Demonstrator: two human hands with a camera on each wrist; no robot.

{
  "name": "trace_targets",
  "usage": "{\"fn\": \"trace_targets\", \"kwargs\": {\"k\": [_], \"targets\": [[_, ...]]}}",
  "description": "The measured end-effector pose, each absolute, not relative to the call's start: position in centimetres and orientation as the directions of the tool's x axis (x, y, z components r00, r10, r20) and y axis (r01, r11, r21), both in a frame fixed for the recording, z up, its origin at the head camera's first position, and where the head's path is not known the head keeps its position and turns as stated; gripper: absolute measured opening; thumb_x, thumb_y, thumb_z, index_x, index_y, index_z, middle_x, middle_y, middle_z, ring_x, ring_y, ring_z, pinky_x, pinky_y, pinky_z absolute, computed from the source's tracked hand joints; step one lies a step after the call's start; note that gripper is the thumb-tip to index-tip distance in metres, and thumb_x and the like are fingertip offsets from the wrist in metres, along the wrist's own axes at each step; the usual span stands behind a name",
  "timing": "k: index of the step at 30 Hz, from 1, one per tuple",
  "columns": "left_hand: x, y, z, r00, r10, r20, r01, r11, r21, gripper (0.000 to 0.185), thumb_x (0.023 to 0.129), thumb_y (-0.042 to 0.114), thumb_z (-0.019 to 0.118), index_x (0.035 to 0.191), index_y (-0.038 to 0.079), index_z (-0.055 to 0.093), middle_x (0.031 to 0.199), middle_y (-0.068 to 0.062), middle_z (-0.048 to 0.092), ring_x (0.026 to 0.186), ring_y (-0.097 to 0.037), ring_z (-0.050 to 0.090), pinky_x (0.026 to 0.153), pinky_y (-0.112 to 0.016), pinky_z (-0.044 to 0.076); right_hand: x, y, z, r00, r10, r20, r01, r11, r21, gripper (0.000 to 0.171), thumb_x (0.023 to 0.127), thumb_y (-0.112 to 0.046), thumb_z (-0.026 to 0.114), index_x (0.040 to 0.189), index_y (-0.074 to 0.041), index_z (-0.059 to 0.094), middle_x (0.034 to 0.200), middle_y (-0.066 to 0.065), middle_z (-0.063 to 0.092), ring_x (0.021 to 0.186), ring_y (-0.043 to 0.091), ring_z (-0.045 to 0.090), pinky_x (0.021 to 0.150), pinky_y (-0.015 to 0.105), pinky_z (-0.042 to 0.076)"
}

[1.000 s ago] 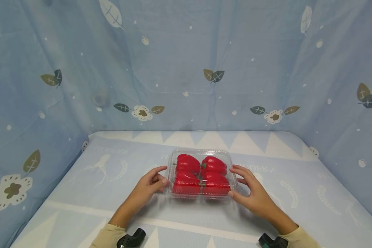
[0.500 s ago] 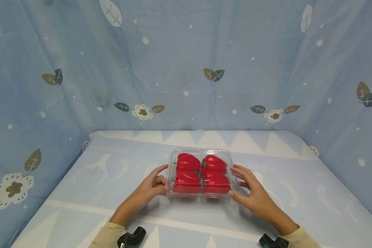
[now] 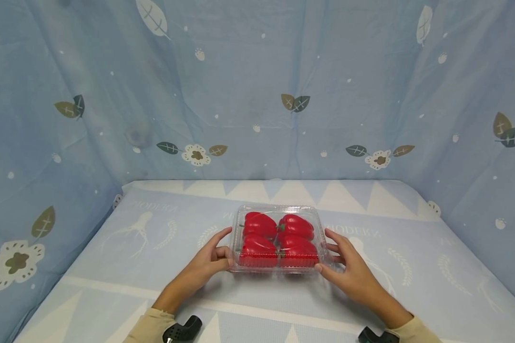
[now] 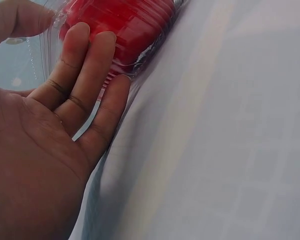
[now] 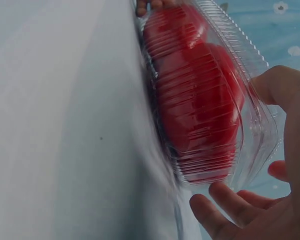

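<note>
Nearest the camera, two sleeved forearms run up from 6 o'clock to a clear box (image 3: pixel 278 238) of red peppers (image 3: pixel 279 239) in the middle of the table (image 3: pixel 124 267). The left hand (image 3: pixel 206 261) lies against the box's 9 o'clock side, its fingers (image 4: pixel 87 60) nearly straight and flat on the ribbed wall, thumb over the top edge. The right hand (image 3: pixel 349 269) cups the 3 o'clock side: thumb at the near corner, fingers (image 5: pixel 230 202) lightly curved along the rim. Neither hand clenches; both clasp the box between them.

The walls look thin and flexible, so the step probably goes best with even pressure from both palms, kept low near the base, and the box kept level so the lid stays seated. Beyond, at 12 o'clock, hangs a leaf-print cloth (image 3: pixel 257 85).
</note>
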State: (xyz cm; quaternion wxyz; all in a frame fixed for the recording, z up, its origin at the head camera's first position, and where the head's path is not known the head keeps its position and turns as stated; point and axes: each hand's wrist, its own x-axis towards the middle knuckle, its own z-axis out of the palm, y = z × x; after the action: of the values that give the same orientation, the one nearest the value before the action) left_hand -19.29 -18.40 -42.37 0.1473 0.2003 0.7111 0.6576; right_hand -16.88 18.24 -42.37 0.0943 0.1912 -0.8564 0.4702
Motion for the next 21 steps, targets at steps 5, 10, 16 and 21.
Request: {"fn": "trace_targets", "kwargs": {"k": [5, 10, 16, 21], "targets": [[-19.40, -18.34, -42.51, -0.872, 0.485, 0.067, 0.105, 0.052, 0.993, 0.077, 0.090, 0.008, 0.059, 0.152, 0.016, 0.013, 0.085, -0.012, 0.057, 0.082, -0.018, 0.056, 0.082, -0.031, 0.051, -16.75, 18.34, -42.41, -0.917, -0.244, 0.317, -0.399, 0.503, -0.767, 0.073, 0.084, -0.030, 0.074, 0.145, -0.017, 0.036, 0.133, 0.004, 0.052, 0.115, 0.020, 0.055, 0.088, 0.035, 0.052], [-19.57, -18.31, -42.55, -0.864, 0.497, 0.084, 0.114, 0.032, 0.993, 0.074, 0.090, 0.004, 0.056, 0.152, 0.018, 0.017, 0.082, -0.011, 0.054, 0.079, -0.017, 0.053, 0.078, -0.029, 0.051, -16.87, 18.26, -42.26, -0.922, -0.230, 0.311, -0.387, 0.507, -0.771, 0.075, 0.083, -0.029, 0.075, 0.146, -0.020, 0.035, 0.114, 0.001, 0.058, 0.099, 0.015, 0.059, 0.081, 0.029, 0.053], [-19.51, -18.22, -42.45, -0.872, 0.487, 0.058, 0.094, 0.049, 0.994, 0.072, 0.090, 0.001, 0.053, 0.151, 0.020, 0.021, 0.082, -0.011, 0.053, 0.078, -0.015, 0.053, 0.078, -0.029, 0.051, -16.88, 18.30, -42.24, -0.921, -0.230, 0.315, -0.388, 0.478, -0.788, 0.075, 0.082, -0.025, 0.076, 0.146, -0.021, 0.037, 0.099, 0.001, 0.057, 0.085, 0.014, 0.058, 0.070, 0.025, 0.052], [-19.43, -18.09, -42.55, -0.875, 0.482, 0.049, 0.088, 0.059, 0.994, 0.072, 0.089, -0.001, 0.051, 0.151, 0.021, 0.020, 0.081, -0.011, 0.053, 0.077, -0.016, 0.053, 0.077, -0.028, 0.050, -16.72, 18.56, -42.28, -0.903, -0.285, 0.320, -0.412, 0.372, -0.831, 0.073, 0.085, -0.012, 0.072, 0.147, -0.016, 0.034, 0.098, 0.009, 0.053, 0.082, 0.017, 0.057, 0.069, 0.024, 0.051]]}}
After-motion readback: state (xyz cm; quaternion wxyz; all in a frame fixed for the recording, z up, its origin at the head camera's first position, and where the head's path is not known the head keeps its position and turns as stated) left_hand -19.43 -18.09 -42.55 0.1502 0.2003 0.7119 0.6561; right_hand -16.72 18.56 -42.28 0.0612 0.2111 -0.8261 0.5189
